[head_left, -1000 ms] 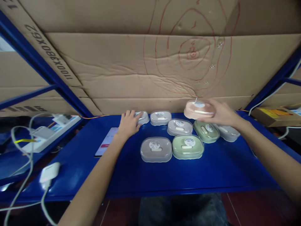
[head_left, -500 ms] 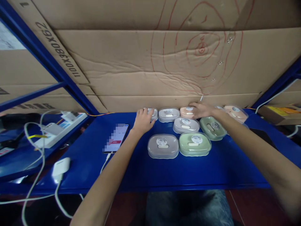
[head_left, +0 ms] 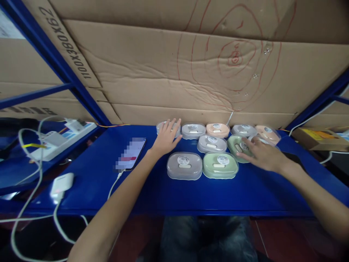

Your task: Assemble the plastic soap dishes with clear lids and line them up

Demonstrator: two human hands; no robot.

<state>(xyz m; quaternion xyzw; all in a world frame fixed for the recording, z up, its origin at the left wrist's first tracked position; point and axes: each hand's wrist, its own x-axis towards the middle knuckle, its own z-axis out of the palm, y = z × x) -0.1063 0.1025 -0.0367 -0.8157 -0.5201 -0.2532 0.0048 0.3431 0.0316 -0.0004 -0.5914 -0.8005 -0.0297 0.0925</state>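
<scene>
Several oval lidded boxes with clear covers and round stickers sit on the blue table. My left hand (head_left: 167, 136), fingers spread, lies over the leftmost grey box (head_left: 160, 126) in the back row. My right hand (head_left: 263, 154) is open, fingers stretched out over the dark green box (head_left: 237, 145) and a pale box (head_left: 268, 142) partly hidden behind it. Along the back stand a grey box (head_left: 193, 131), a peach box (head_left: 217, 129), another grey box (head_left: 243, 130) and a peach box (head_left: 268, 134). Nearer me are a grey box (head_left: 184, 171), a light green box (head_left: 220, 170) and a middle grey box (head_left: 212, 144).
A phone (head_left: 131, 154) on a white cable lies left of the boxes, and a white charger (head_left: 62, 183) sits near the front left. A power strip (head_left: 65, 140) is at far left. Cardboard (head_left: 149, 69) walls the back; an open carton (head_left: 321, 140) stands at right.
My right hand has left the back peach box and come toward me, over the dark green box. My left hand stays at the leftmost box, fingers now more spread. The view has shifted slightly.
</scene>
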